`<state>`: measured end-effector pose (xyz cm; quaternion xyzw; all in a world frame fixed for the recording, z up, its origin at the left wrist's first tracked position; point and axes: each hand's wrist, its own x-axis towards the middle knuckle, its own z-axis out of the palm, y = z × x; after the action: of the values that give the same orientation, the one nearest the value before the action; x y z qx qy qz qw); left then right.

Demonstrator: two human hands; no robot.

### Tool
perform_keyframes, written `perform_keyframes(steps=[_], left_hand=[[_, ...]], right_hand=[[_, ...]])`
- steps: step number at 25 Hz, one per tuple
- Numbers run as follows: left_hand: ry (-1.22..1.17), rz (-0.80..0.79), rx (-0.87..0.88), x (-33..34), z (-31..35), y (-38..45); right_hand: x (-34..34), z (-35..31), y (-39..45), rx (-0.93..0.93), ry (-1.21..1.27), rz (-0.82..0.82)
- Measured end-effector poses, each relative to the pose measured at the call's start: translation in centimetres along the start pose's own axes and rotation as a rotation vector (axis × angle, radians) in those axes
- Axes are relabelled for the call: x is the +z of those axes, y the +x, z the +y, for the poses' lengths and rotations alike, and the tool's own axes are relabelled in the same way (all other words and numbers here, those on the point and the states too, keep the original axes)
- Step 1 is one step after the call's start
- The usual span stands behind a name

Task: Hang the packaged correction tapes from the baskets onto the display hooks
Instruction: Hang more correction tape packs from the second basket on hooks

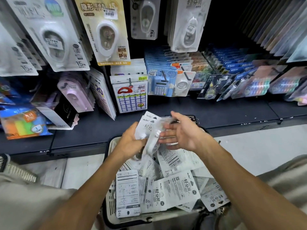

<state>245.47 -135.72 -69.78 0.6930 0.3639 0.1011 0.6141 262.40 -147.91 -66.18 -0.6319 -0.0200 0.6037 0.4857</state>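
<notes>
Two hands meet over one basket (111, 195) heaped with white packs. Left hand (131, 143) has its fingers curled round a small bunch of packs (149, 128); at least two card tops show above them, the exact count hidden by blur. Right hand (182, 131) is beside the bunch, its fingers (166, 134) straight and spread, tips touching the packs. Below both wrists, roughly eight loose packs (176, 190) lie in the basket, overlapping. Beyond the fingertips, four large correction tape packs (106, 32) hang in the top row of hooks, above the dark shelf (216, 110).
</notes>
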Motion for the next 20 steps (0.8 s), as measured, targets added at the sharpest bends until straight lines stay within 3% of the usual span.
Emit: perform_keyframes(steps=[4,7,11,15,18,20], left_hand=[[-0.207,-0.043,-0.08,-0.1,-0.4,0.0],[-0.326,0.044,-0.21,-0.5,-1.2,0.0],[-0.597,-0.11,-0.314,-0.6,-0.8,-0.3],[-0.353,0.069,-0.304,-0.5,-1.4,0.3],[-0.36,0.169,-0.355,-1.6,-1.9,0.8],[-0.309,0.159,-0.38,-1.9,-2.1,0.7]], right_hand=[[1.5,2.2,0.5,-0.172,0.027,-0.057],[2.3,5.0,0.8,-0.36,-0.177,0.083],[3.9,7.4,0.4,-0.243,-0.152,0.063],[2.5,7.4,1.2,-0.257,-0.416,0.092],[-1.5,8.0,2.5,-0.234,-0.941,0.391],[-2.9,9.1,2.7,-0.186,-1.131,0.412]])
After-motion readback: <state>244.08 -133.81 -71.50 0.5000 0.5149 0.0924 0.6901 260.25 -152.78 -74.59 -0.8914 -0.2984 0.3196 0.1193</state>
